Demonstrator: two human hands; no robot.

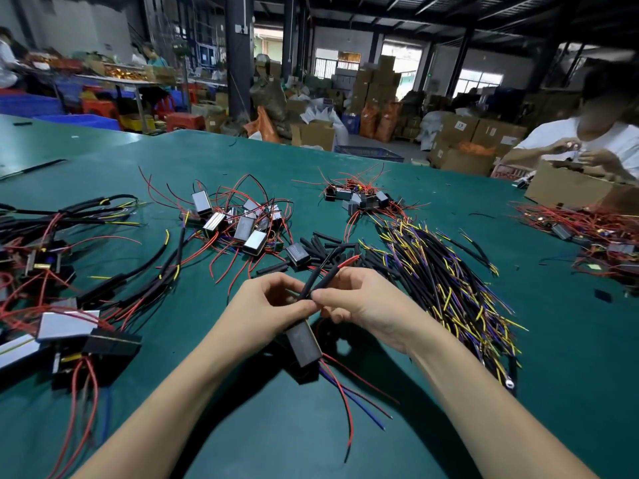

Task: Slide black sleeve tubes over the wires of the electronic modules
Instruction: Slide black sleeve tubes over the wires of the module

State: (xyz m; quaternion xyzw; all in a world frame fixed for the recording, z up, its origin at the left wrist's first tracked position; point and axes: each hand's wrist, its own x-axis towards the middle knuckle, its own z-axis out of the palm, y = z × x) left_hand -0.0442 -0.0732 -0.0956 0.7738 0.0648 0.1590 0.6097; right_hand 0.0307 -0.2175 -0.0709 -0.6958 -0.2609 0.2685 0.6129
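Note:
Above the green table (pixel 345 426), my left hand (pixel 266 305) and my right hand (pixel 359 302) meet at the centre of the head view. Their fingertips pinch two black sleeve tubes (pixel 321 280) that cross each other. A red wire tip (pixel 349 261) pokes out of the upper end of one tube. Below my hands hangs a dark electronic module (pixel 304 344), with red and blue wires (pixel 349 395) trailing toward me. A heap of loose black sleeve tubes (pixel 321 247) lies just beyond my hands.
Bare modules with red wires (pixel 238 223) are piled at centre left and further back (pixel 359 198). Sleeved assemblies (pixel 69 271) lie at the left. A bundle of black, yellow and purple cables (pixel 449 281) spreads at the right. Another person (pixel 587 146) works by a cardboard box (pixel 567 191).

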